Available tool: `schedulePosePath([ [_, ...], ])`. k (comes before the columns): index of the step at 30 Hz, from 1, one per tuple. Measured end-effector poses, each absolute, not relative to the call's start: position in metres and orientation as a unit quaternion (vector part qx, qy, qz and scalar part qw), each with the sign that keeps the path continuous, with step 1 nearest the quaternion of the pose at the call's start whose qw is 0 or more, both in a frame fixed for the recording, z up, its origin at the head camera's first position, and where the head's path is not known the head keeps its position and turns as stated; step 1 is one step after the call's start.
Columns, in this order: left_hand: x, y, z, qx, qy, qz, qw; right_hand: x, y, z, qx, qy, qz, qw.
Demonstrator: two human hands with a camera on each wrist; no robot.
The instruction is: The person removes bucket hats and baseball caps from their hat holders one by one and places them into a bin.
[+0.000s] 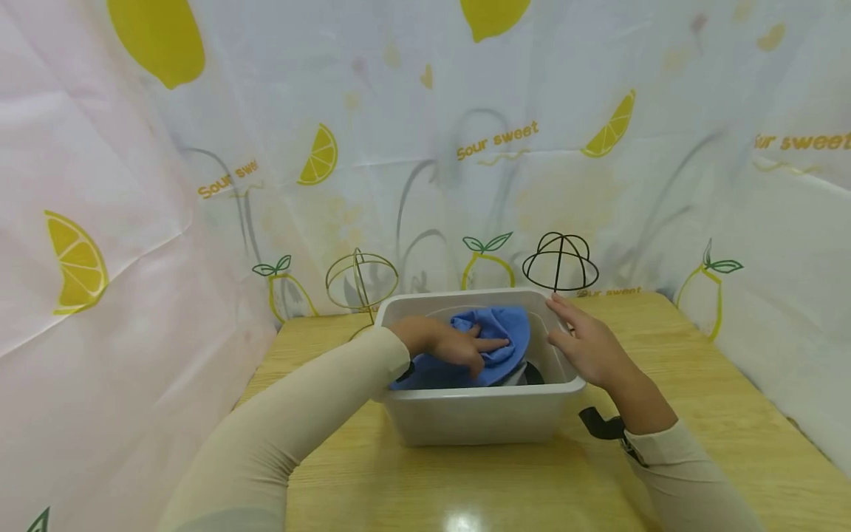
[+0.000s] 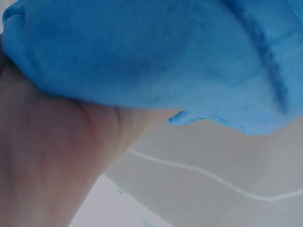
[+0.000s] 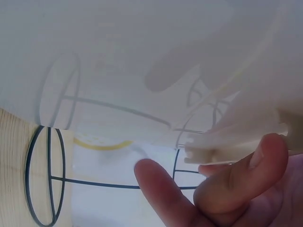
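Observation:
A white plastic bin [image 1: 475,417] stands on the wooden table. Inside it lies a crumpled blue hat [image 1: 515,325], its brim curving up on the right. My left hand [image 1: 452,345] reaches in over the left side and grips the hat; one finger lies stretched out on the fabric. Blue cloth [image 2: 142,56] covers the palm in the left wrist view, hiding the fingers. My right hand [image 1: 592,347] rests at the bin's right rim from outside, its fingers fairly straight. In the right wrist view, the thumb [image 3: 265,163] is close to the rim.
Behind the bin stand a gold wire hat stand [image 1: 359,281] on the left and a black one [image 1: 561,262] on the right. Grey and black fabric [image 1: 532,374] shows under the blue hat. Lemon-printed curtains [image 1: 412,89] enclose the table [image 1: 665,355].

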State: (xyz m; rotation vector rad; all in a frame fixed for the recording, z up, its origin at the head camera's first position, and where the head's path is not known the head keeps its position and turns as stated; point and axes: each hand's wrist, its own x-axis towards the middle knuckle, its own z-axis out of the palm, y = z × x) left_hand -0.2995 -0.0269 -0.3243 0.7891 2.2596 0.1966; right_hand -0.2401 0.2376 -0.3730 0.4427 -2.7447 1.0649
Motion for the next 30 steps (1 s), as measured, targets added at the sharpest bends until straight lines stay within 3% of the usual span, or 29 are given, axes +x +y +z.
schedulePosePath([
  [6,-0.294,-0.033,-0.309,0.32,0.877,0.085,0.35,-0.24,0.238,-0.376,0.131,-0.929,0.322,0.124],
  [15,-0.285,-0.053,-0.277,0.364,0.88,0.086,0.292,-0.239,0.239,-0.372,0.09,-0.931,0.305,0.182],
  [24,-0.284,-0.09,-0.268,0.355,0.898,0.076,0.25,-0.234,0.24,-0.372,0.057,-0.924,0.301,0.228],
  [30,-0.276,-0.111,-0.265,0.317,0.924,0.08,0.199,-0.231,0.245,-0.376,0.052,-0.902,0.291,0.315],
])
